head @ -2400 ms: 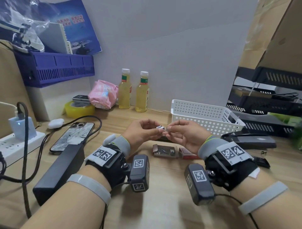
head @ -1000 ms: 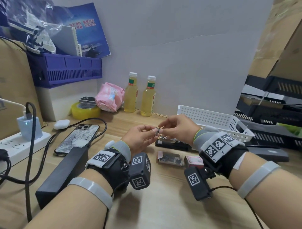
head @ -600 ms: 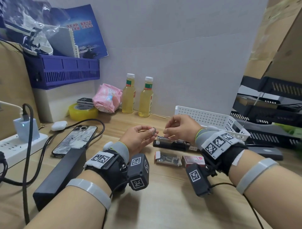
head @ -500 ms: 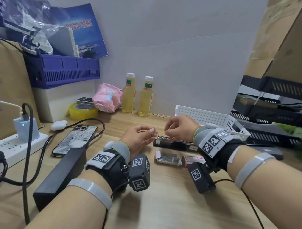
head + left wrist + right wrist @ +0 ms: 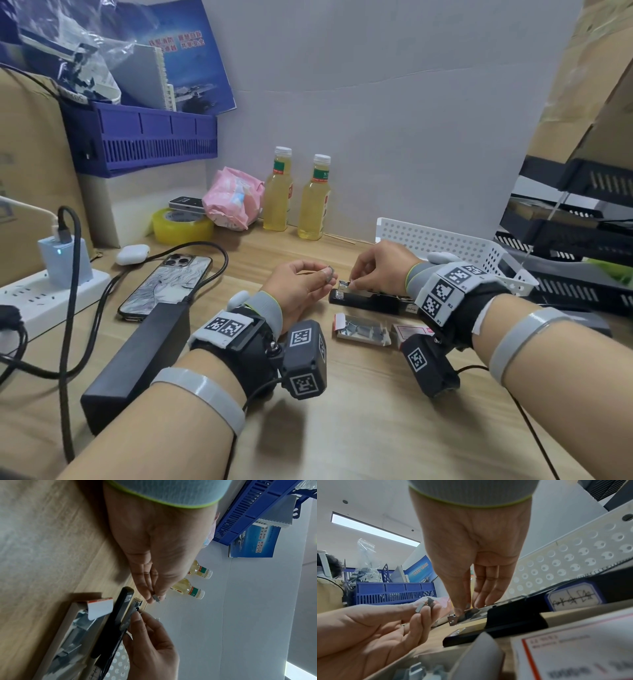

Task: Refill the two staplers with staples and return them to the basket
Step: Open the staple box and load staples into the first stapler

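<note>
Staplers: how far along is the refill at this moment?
Early. Done: the black stapler lies opened on the desk, staple box open beside it. In hand: the right hand works staples into its front end; the left hand pinches a spare staple strip. Left: closing it, the second stapler, and returning both to the white basket.

I see a desk [image 5: 359, 428] of pale wood grain with a smooth, faintly satin finish. The stapler [image 5: 368, 298] has a matt black body, plastic as far as I can tell, with a bright bare-metal channel at its front end. The staple strip [image 5: 426, 605] is dull grey metal. The staple box [image 5: 363, 331] is thin paper card, and its loose strips glint like metal. The basket [image 5: 445, 244] is white perforated plastic, slightly glossy. Both wrist cuffs [image 5: 265, 308] look like soft knitted cloth.
</note>
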